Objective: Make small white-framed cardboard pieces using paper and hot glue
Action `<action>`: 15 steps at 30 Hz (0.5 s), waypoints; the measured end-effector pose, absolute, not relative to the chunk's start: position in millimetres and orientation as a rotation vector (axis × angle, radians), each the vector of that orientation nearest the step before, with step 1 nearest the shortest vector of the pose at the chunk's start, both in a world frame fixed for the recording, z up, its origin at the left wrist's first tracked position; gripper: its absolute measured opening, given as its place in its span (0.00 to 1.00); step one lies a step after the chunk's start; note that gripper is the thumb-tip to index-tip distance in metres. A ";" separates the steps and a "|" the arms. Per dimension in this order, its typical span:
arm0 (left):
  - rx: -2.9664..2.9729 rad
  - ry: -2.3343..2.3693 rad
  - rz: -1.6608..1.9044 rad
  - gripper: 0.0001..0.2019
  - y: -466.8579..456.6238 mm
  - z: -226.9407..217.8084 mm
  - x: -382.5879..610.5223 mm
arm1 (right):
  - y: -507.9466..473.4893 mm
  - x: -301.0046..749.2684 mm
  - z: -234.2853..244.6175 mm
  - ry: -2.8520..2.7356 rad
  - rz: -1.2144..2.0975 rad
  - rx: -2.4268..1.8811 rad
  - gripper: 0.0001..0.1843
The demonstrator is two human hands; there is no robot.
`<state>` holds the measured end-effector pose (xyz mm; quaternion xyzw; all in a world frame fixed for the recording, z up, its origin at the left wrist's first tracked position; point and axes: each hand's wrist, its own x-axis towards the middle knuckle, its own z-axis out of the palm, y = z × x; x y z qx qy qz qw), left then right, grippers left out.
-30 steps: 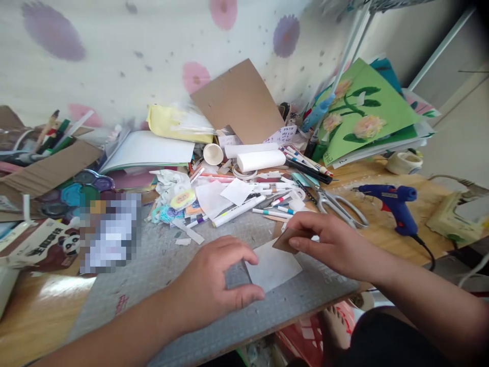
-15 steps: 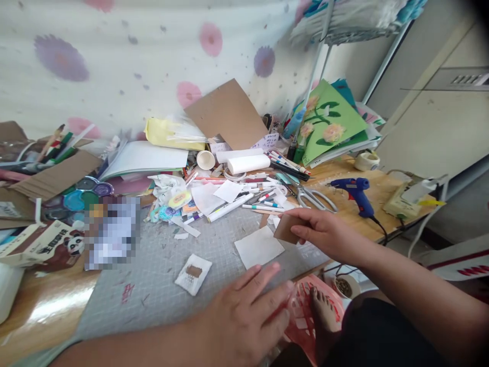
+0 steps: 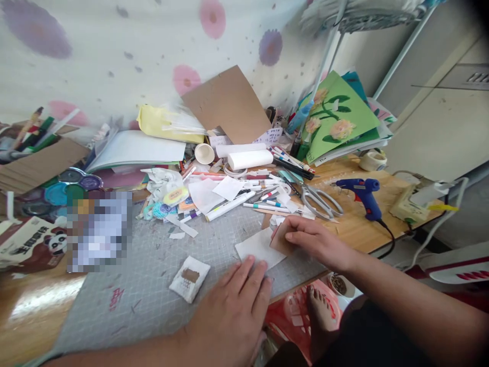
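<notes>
Between the fingers and thumb of my right hand (image 3: 315, 242) is a small piece of brown cardboard (image 3: 281, 239), tilted over the right part of a white paper sheet (image 3: 250, 248). My left hand (image 3: 233, 306) lies flat, palm down, at the front edge of the grey cutting mat (image 3: 145, 280), its fingertips at the sheet's lower edge. Left of that hand rests a small white padded square (image 3: 190, 279) with a brown patch in its middle.
Behind the sheet lie markers, paper scraps, a white roll (image 3: 250, 159) and scissors (image 3: 321, 200). A blue glue gun (image 3: 361, 193) and a power strip (image 3: 410, 205) are at the right. A panda-printed carton (image 3: 32, 244) stands left.
My left hand has come down from above the mat to lie flat by the sheet. My right hand has brought the cardboard slightly left, over the paper. The view has shifted a little.
</notes>
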<state>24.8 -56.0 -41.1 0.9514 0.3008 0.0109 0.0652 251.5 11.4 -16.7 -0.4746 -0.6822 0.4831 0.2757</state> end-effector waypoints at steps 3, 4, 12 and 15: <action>2.942 0.841 0.075 0.23 -55.4 -41.6 24.8 | 17.0 249.6 -17.7 -1.838 1.342 -1.307 0.05; 2.960 0.828 0.094 0.22 -54.8 -41.8 24.7 | 18.4 249.0 -18.3 -1.834 1.352 -1.321 0.05; 3.013 0.793 0.219 0.19 -47.8 -42.4 22.4 | 18.0 249.5 -24.0 -1.689 1.403 -1.364 0.08; 3.014 0.792 0.267 0.17 -47.7 -42.3 21.4 | 16.2 249.9 -25.6 -1.625 1.398 -1.360 0.11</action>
